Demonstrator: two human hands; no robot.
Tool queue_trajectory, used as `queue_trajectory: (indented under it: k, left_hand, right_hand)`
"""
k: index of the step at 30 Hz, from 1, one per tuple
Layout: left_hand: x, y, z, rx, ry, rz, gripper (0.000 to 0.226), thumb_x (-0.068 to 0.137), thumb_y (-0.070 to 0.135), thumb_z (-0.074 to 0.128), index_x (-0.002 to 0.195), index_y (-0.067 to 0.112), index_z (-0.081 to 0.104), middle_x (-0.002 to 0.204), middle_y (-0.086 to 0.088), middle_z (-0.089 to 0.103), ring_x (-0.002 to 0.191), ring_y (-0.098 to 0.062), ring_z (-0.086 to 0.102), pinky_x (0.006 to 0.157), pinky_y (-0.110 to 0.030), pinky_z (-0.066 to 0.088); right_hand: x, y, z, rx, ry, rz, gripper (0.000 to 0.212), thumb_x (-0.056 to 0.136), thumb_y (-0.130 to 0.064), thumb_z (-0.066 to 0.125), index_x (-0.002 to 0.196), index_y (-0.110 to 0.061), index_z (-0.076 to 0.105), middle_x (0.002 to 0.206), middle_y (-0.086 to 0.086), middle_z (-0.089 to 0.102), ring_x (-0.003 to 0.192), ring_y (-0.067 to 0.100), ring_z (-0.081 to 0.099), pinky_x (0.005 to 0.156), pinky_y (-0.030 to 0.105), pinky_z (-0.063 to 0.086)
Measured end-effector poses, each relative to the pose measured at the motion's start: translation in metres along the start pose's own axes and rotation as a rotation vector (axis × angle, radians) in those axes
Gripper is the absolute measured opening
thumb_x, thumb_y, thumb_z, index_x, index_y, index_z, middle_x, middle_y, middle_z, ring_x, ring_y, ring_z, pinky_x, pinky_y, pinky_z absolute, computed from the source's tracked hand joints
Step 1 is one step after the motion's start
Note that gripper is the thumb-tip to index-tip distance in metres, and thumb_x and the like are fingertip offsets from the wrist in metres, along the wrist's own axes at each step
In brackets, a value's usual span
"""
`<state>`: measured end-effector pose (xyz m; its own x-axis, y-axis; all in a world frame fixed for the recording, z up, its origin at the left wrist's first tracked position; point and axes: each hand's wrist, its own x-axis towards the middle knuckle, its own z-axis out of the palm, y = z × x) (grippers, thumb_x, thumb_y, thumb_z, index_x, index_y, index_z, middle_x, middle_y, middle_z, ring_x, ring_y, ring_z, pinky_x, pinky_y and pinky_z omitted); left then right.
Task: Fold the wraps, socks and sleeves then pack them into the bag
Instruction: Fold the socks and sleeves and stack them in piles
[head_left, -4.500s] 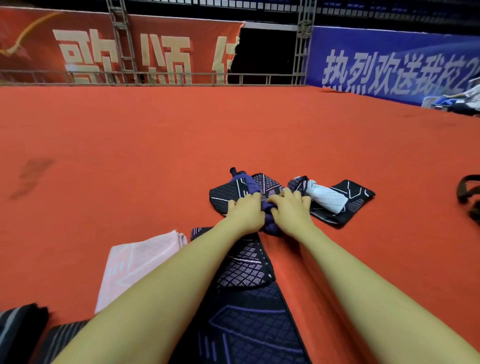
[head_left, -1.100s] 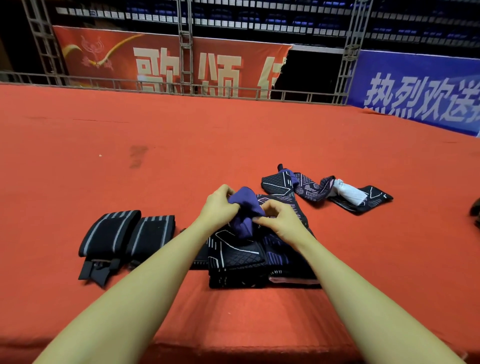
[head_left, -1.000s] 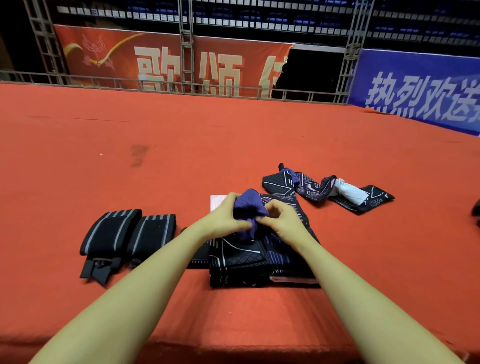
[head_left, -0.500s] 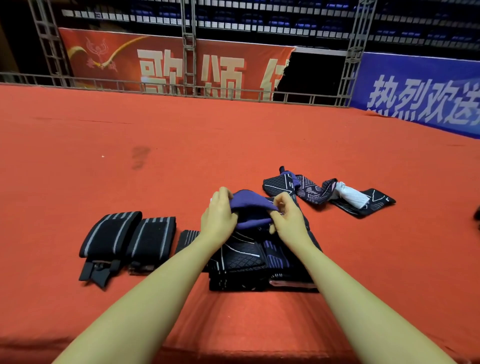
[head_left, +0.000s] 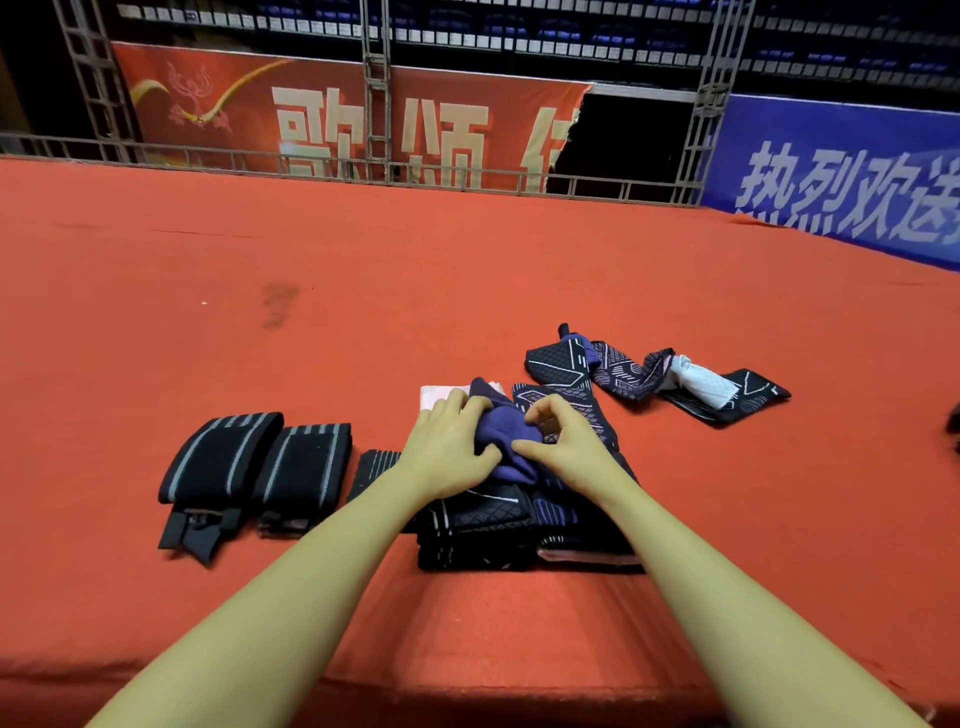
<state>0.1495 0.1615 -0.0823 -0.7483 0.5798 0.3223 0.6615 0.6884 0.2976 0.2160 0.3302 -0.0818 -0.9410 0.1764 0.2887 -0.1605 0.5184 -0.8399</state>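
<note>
A purple sock (head_left: 503, 435) lies bunched on top of a pile of folded dark patterned socks (head_left: 498, 525) on the red carpet. My left hand (head_left: 447, 447) grips the purple sock from the left, thumb pressed against it. My right hand (head_left: 563, 447) pinches its right side with curled fingers. A pink folded cloth (head_left: 434, 397) peeks out behind my left hand. Two rolled black wraps with grey stripes (head_left: 254, 462) lie to the left. Unfolded dark patterned socks and a white piece (head_left: 649, 376) lie spread behind and to the right.
The red carpet (head_left: 363, 291) stretches far ahead to a metal railing (head_left: 363, 169) and banners. A dark strap or bag edge (head_left: 953, 423) shows at the right border. The carpet's near edge drops off below my forearms.
The purple sock, held stretched between both hands half a second ago, is now pushed down and bunched on the pile. Both hands have lowered with it.
</note>
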Motion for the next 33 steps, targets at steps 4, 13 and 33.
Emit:
queue_trajectory:
  k: [4,13,33]
  left_hand:
    - [-0.003,-0.006,-0.013,-0.09,-0.087,0.079,0.05,0.082,0.05,0.047,0.122,0.02,0.049,0.112,-0.001,0.044,0.101,-0.021,0.047,0.089,-0.033,0.032]
    - [-0.004,-0.006,-0.031,-0.169,-0.194,0.175,0.032,0.074,0.025,0.074,0.088,0.021,0.045,0.09,-0.004,0.058,0.081,-0.024,0.052,0.075,-0.038,0.044]
    - [0.007,0.027,-0.041,-0.12,0.329,-0.237,0.014,0.081,0.012,0.056,0.075,0.018,0.045,0.09,-0.009,0.063,0.079,-0.029,0.049,0.07,-0.03,0.025]
  right_hand:
    - [0.001,-0.003,0.0,-0.038,-0.032,0.04,0.034,0.076,-0.001,0.07,0.099,-0.017,0.051,0.088,-0.002,0.054,0.078,0.009,0.05,0.073,0.018,0.041]
    - [-0.007,0.0,0.002,-0.412,0.158,0.023,0.037,0.084,-0.026,0.066,0.058,-0.023,0.039,0.054,-0.006,0.045,0.061,0.013,0.045,0.074,0.032,0.027]
    - [-0.003,-0.017,-0.014,-0.209,0.34,0.053,0.029,0.079,-0.009,0.057,0.063,-0.02,0.035,0.056,-0.005,0.041,0.059,0.018,0.035,0.058,0.033,0.029]
